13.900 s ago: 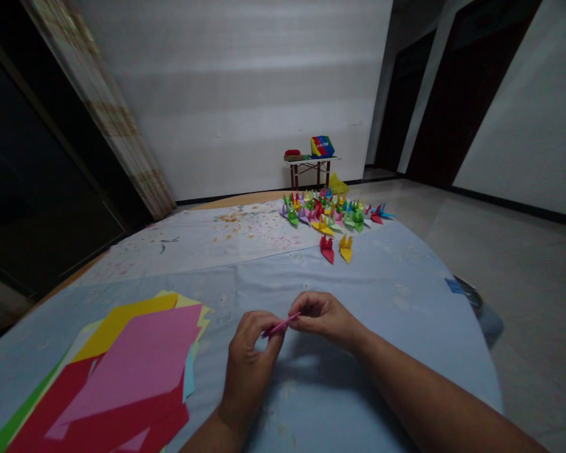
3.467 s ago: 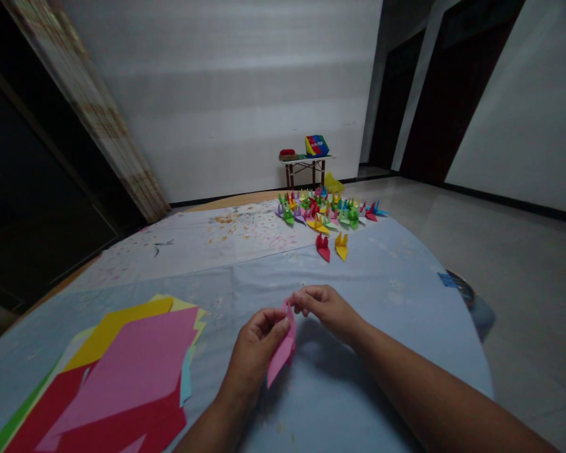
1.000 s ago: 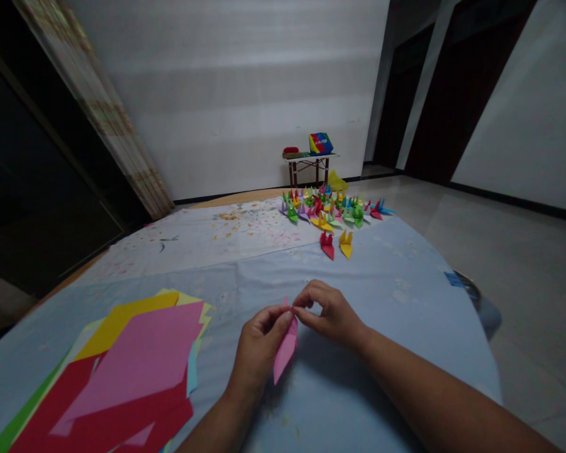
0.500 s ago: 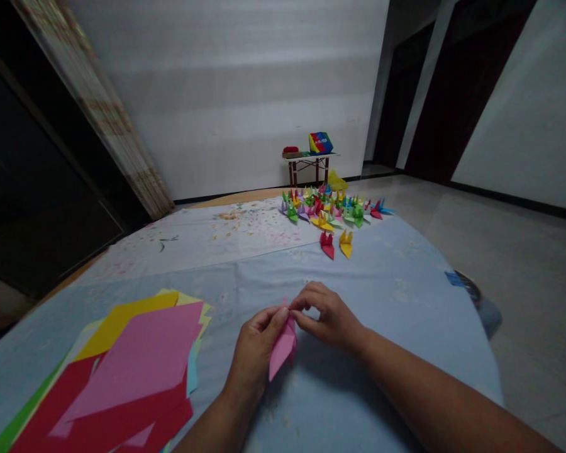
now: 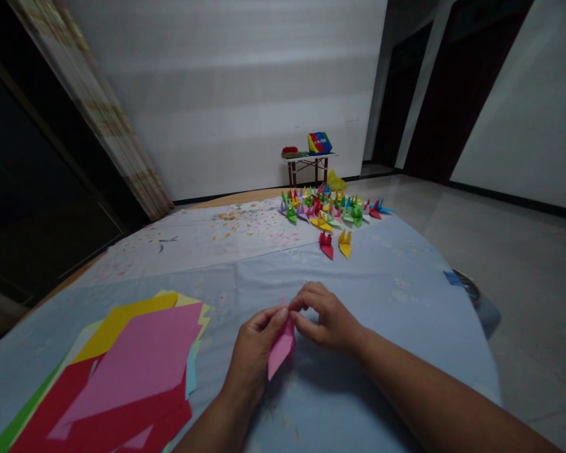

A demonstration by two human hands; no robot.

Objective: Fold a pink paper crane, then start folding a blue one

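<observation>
A folded pink paper crane [image 5: 282,350] is held just above the blue tablecloth, its pointed end hanging down toward me. My left hand [image 5: 256,345] pinches its upper part between thumb and fingers. At the same upper end, my right hand [image 5: 324,316] has thumb and index finger closed on a small tip of the paper. The fingertips cover that tip, so its exact fold is hidden. Left of my hands lies a stack of coloured paper sheets, with a pink sheet [image 5: 144,352] on top of red paper [image 5: 136,418] and a yellow sheet [image 5: 122,324].
Beyond my hands stand a red paper crane [image 5: 326,246] and a yellow paper crane [image 5: 345,245]. Behind them, many coloured paper cranes [image 5: 323,211] crowd the table's far right. A small side table [image 5: 311,158] by the wall carries a colourful package [image 5: 319,143].
Both hands keep their pinch on the pink paper crane, which has turned very slightly at its top. The whole view has shifted a little.
</observation>
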